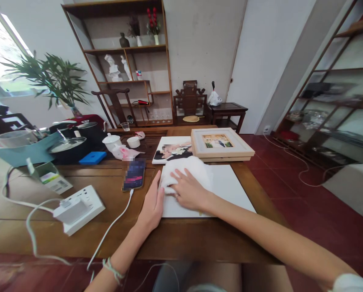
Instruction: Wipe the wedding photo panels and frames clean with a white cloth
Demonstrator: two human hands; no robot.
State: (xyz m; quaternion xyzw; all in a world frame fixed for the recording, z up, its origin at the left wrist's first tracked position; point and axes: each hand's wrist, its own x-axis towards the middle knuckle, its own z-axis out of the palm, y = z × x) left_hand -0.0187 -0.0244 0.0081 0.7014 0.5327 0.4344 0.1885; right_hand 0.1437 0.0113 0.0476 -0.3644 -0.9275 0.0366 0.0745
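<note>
My right hand [189, 190] lies flat on a white cloth [187, 170]. My fingers are spread a little and pressed down on it. They are not curled around it. The cloth is bunched up under my fingertips and a bit past them, on the side away from me. It sits on the far left corner of a white board [230, 190].

The board lies flat on the table [114, 239], right in front of me. Its long side runs from my left to my right. Most of its bare part is to the right of my hand.

My left hand [152, 205] stands on its edge, touching the left side of the board. Its fingers are straight and close together and hold nothing. Its fingertips are just beside the cloth, but my right hand is the one on it.

A phone [134, 174] lies just left of my left hand, with a white cable [111, 227] plugged in. Farther left is a power strip [81, 209]. Past the cloth lie a photo print [169, 152] and a picture frame [221, 144], near the board's far edge.

The table is brown wood. Pots [67, 146] and a blue box [92, 157] sit at its far left. Behind are a tall shelf [129, 61], a dark chair [190, 99], a green plant [54, 77] and a red floor [306, 202].
</note>
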